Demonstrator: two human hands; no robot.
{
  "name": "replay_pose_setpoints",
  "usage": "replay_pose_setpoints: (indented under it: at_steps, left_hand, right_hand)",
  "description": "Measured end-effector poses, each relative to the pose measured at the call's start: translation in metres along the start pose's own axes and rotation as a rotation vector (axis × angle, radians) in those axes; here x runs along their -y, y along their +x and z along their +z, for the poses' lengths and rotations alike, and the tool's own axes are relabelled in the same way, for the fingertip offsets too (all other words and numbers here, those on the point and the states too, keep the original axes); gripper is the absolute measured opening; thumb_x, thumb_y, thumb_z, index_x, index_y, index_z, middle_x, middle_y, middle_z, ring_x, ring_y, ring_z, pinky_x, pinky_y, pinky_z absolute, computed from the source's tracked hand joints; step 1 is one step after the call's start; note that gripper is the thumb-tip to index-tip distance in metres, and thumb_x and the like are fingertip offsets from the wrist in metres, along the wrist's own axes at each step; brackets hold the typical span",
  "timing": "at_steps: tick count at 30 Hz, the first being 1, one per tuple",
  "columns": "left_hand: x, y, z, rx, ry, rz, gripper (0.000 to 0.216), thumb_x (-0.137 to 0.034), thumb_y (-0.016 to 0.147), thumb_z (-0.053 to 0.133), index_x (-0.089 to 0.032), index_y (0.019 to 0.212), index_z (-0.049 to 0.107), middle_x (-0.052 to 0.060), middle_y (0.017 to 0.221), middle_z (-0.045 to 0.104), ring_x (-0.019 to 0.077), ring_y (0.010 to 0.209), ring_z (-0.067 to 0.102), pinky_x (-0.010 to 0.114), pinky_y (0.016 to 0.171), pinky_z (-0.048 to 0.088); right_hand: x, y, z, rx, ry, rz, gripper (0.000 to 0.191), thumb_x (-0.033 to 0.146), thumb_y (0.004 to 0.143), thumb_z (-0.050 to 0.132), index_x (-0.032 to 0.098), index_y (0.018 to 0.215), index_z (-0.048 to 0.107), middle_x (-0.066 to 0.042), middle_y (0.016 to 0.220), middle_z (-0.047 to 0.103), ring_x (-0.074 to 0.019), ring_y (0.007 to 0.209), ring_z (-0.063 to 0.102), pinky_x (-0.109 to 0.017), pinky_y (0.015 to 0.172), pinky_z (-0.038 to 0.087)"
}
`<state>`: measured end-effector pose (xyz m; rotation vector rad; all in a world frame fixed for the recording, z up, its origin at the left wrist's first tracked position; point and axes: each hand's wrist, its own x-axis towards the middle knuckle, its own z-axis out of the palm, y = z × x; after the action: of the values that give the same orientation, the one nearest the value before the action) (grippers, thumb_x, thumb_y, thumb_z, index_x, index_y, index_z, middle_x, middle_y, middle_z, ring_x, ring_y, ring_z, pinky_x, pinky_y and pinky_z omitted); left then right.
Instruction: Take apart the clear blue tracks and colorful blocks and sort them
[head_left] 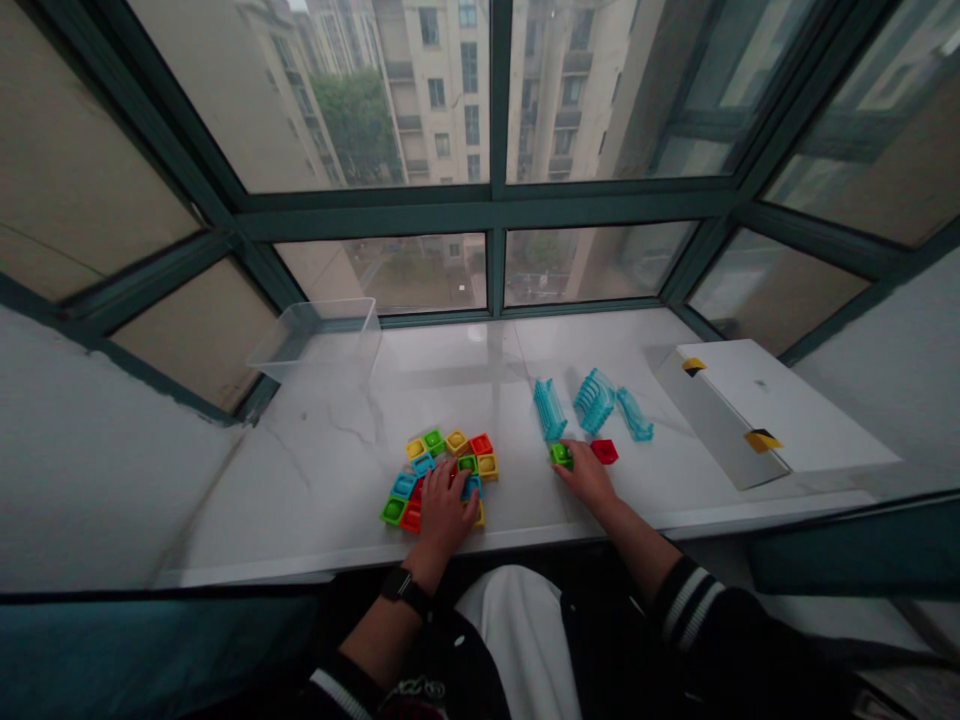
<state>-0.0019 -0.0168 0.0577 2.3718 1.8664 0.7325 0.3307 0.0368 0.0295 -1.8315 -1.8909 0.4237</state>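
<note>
A cluster of small square blocks in yellow, green, blue and red, each with a hollow top, lies on the white sill. My left hand rests over its middle with fingers apart, covering some of them. A green block and a red block show left of that hand, with a yellow block at the right of the cluster. My right hand is closed on a separate green block, low on the surface. Just beyond its knuckles lies a single red block.
Translucent blue ribbed plastic pieces lie behind my right hand. A clear plastic bin stands at the back left. At the right is a white box with yellow-black corner tabs. Green-framed windows enclose the marbled sill.
</note>
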Motion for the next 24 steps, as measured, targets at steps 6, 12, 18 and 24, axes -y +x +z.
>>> replay_pose_setpoints:
  at_steps: [6, 12, 18, 24]
  left_hand:
    - [0.0, 0.0, -0.001, 0.005, -0.031, -0.001, 0.035, -0.035, 0.095, 0.063, -0.021, 0.126, 0.069, 0.015, 0.144, 0.06, 0.0361, 0.14, 0.051, 0.059, 0.123, 0.035]
    - [0.0, 0.0, 0.0, -0.003, -0.018, 0.001, 0.035, -0.035, 0.095, 0.062, -0.022, 0.127, 0.068, 0.015, 0.145, 0.06, 0.0361, 0.139, 0.051, 0.059, 0.122, 0.035]
    - [0.0, 0.001, 0.0, 0.011, 0.001, 0.005, 0.033, -0.035, 0.095, 0.062, -0.022, 0.125, 0.069, 0.015, 0.144, 0.06, 0.0365, 0.14, 0.05, 0.06, 0.122, 0.035]
    - [0.0, 0.001, -0.001, -0.002, -0.013, 0.017, 0.033, -0.035, 0.095, 0.062, -0.023, 0.125, 0.069, 0.015, 0.144, 0.061, 0.0355, 0.14, 0.051, 0.06, 0.122, 0.036]
  right_hand:
    - [-0.001, 0.0, 0.0, 0.006, -0.011, -0.023, 0.053, 0.033, 0.088, 0.07, 0.018, 0.137, 0.058, -0.017, 0.129, 0.064, -0.0338, 0.121, 0.063, -0.049, 0.109, 0.049]
    - [0.006, -0.01, -0.012, -0.105, 0.007, -0.101, 0.057, 0.036, 0.088, 0.071, 0.022, 0.142, 0.056, -0.016, 0.132, 0.061, -0.0342, 0.124, 0.061, -0.05, 0.108, 0.051]
    - [0.043, -0.022, -0.032, -0.23, -0.008, -0.237, 0.034, 0.031, 0.095, 0.062, 0.019, 0.127, 0.066, -0.014, 0.121, 0.064, -0.0322, 0.114, 0.06, -0.048, 0.104, 0.05]
    - [0.05, -0.016, -0.02, -0.193, -0.115, -0.184, 0.038, 0.029, 0.091, 0.066, 0.017, 0.127, 0.068, -0.017, 0.123, 0.063, -0.0341, 0.113, 0.059, -0.049, 0.103, 0.05]
